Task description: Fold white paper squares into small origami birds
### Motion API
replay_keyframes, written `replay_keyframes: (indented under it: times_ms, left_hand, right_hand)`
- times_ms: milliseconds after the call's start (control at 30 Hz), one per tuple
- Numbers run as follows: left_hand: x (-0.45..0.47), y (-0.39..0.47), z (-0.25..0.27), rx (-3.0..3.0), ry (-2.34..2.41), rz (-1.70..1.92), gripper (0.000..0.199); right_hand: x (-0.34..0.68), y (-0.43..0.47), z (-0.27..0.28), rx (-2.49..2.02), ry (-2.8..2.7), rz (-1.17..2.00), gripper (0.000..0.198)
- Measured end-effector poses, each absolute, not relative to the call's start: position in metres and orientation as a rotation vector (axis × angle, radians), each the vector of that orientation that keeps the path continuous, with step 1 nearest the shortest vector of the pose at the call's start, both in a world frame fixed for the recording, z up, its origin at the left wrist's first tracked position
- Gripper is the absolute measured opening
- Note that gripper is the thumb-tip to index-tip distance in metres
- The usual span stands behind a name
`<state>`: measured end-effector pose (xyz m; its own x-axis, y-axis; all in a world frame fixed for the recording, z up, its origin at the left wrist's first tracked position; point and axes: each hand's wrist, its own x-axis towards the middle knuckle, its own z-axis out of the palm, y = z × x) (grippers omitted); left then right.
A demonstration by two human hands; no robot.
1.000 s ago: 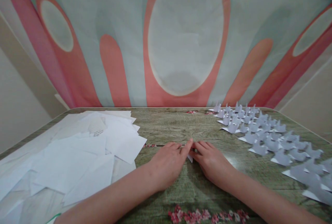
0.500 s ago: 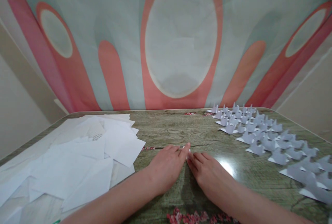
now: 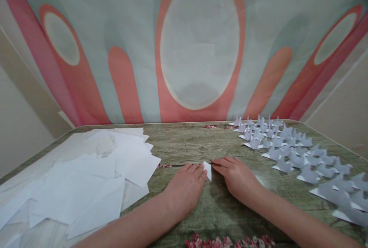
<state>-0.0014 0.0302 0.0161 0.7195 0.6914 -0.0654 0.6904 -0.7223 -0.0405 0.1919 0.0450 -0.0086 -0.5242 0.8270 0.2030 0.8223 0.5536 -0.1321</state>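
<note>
A small white piece of folded paper [image 3: 207,170] lies on the table in front of me, its right part showing as a pointed shape. My left hand [image 3: 186,184] holds it from the left, fingertips pressed on the paper; the rest of the piece is hidden beneath them. On the other side, my right hand [image 3: 237,175] rests with fingers stretched toward the paper's upper right edge, a small gap between. Nothing shows in the right hand.
Loose white sheets [image 3: 77,186] lie heaped at the left. Several rows of white folded paper birds [image 3: 283,163] stand along the right side. The wood-grain table [image 3: 184,140] has printed pink blossoms and meets a patterned wall covering [image 3: 143,48] at the back.
My right hand has moved right and slightly away from me, off the paper. More of the folded piece shows now, while my left hand stays on it.
</note>
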Motion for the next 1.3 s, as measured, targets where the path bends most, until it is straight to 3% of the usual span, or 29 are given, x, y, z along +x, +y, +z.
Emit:
replay_keyframes:
  times_ms: [367,733,1300]
  left_hand:
    - [0.001,0.031,0.015,-2.903,-1.179,0.065,0.039]
    - [-0.002,0.032,0.014,-2.921,-1.151,0.018,0.040]
    - [-0.004,0.029,0.031,-3.069,-1.111,0.013,0.042]
  right_hand:
    - [0.195,0.051,-0.025,-1.282,-2.435,0.079,0.039]
    - [0.185,0.048,-0.028,-1.076,-2.245,0.424,0.062]
    - [0.183,0.045,-0.020,-1.039,-2.353,0.341,0.043]
